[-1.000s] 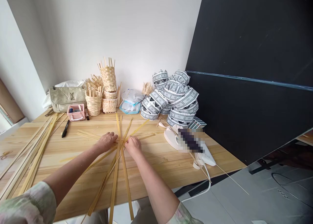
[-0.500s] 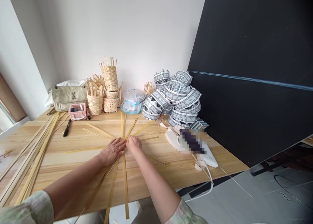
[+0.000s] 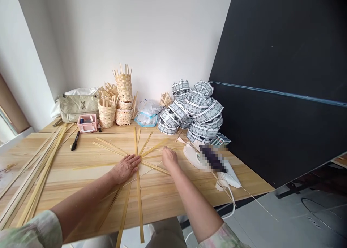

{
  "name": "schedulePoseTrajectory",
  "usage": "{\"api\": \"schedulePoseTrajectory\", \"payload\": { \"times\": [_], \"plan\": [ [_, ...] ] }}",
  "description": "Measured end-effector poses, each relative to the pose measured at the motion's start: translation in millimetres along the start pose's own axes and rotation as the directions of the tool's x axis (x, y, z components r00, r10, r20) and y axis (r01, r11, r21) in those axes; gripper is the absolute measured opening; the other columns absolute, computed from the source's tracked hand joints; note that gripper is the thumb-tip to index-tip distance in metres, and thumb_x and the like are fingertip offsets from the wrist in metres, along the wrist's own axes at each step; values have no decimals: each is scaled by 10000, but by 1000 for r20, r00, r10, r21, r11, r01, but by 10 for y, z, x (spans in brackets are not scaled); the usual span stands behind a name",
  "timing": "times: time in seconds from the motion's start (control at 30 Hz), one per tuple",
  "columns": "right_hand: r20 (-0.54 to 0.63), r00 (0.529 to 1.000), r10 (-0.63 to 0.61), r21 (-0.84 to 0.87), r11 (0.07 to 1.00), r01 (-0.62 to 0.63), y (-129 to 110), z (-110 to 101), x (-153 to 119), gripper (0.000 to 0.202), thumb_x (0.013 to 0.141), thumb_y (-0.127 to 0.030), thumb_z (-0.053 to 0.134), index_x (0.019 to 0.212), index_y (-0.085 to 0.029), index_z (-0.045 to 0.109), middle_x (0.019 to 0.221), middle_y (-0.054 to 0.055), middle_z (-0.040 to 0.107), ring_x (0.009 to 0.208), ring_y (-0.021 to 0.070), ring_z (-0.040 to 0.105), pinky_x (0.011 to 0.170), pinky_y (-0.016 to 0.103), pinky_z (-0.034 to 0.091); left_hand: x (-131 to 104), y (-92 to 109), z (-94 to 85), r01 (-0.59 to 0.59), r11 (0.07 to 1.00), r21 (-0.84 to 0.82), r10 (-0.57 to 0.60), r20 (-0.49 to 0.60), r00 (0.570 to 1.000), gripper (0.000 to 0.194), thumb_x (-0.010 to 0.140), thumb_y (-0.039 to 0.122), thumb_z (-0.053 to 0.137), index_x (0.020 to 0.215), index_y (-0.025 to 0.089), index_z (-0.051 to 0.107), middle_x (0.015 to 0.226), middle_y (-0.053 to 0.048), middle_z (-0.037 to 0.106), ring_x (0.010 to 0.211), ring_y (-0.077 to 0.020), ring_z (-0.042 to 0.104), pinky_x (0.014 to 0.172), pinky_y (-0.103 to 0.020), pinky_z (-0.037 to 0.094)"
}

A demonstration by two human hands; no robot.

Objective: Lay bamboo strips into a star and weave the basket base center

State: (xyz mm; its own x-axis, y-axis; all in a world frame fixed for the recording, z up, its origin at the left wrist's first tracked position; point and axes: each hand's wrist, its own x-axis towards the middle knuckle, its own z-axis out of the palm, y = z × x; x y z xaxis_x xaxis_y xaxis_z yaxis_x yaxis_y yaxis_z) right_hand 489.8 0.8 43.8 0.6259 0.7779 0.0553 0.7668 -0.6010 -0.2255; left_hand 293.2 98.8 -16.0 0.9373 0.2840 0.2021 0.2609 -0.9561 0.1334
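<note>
Right hand (image 3: 169,157) seen from behind, fingers hidden: grip not discernible, resting on strips (image 3: 138,157) at right of crossing. Left hand (image 3: 125,168) flat, fingers spread, pressing crossing centre; holding nothing. Strip ends cut off below.

Bright, even daylight comes from the left, leaving only soft, faint shadows on the wooden table (image 3: 168,190). Focus is sharp throughout, though straight lines bow toward the edges, and one patch at right is pixelated.
</note>
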Motion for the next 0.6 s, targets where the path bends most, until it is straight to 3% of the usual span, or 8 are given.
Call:
{"api": "schedulePoseTrajectory", "payload": {
  "times": [0.17,0.23,0.33,0.37,0.47,0.53,0.6],
  "plan": [
    [-182,956,229,117,971,-211,654,-618,35,169,689,-53,470,809,-133,559,793,141,641,819,259,610,695,348,448,2,-36,37,-11,1000,-27,10,-36,999,403,876,290,338,1265,203,397,1328,-60,401,1231,-220,331,1011,-417,268],
    [-247,915,319,215,939,-269,920,-951,-41,146,690,-93,482,812,-157,530,668,67,621,688,215,626,621,314,474,3,-62,63,-21,1000,-23,20,-44,999,409,878,298,328,1270,199,391,1332,-59,393,1230,-217,333,1015,-415,264],
    [-350,832,430,408,870,-278,1279,-1432,-266,259,721,-98,435,970,-171,438,606,-24,566,551,129,604,518,231,485,8,-97,99,-44,999,-8,44,-62,997,418,882,313,310,1276,196,387,1336,-53,387,1228,-211,338,1018,-405,263],
    [-401,788,467,519,824,-225,1388,-1571,-360,301,725,-97,433,1013,-177,400,615,-43,552,538,107,595,507,209,484,10,-106,107,-46,999,-1,46,-68,997,418,881,316,312,1274,200,390,1333,-50,390,1224,-211,344,1017,-403,268],
    [-498,609,618,841,515,166,1682,-1894,-663,341,671,-103,517,980,-196,407,614,-70,527,501,75,571,459,166,466,17,-126,124,-47,999,18,48,-87,995,414,876,321,324,1267,211,404,1324,-45,401,1218,-215,355,1010,-403,284],
    [-493,530,689,869,374,322,1830,-2015,-854,275,628,-103,552,878,-182,468,593,-62,528,497,75,571,413,141,437,22,-144,138,-60,998,35,63,-96,993,417,878,333,321,1266,208,406,1322,-46,402,1215,-216,360,1007,-403,293],
    [-473,479,740,872,314,375,1922,-2052,-1014,198,600,-103,567,783,-158,515,563,-47,532,510,82,580,385,123,413,27,-168,158,-76,995,57,81,-102,991,424,882,353,312,1269,205,403,1319,-46,404,1208,-217,371,1000,-401,308]
  ]
}}
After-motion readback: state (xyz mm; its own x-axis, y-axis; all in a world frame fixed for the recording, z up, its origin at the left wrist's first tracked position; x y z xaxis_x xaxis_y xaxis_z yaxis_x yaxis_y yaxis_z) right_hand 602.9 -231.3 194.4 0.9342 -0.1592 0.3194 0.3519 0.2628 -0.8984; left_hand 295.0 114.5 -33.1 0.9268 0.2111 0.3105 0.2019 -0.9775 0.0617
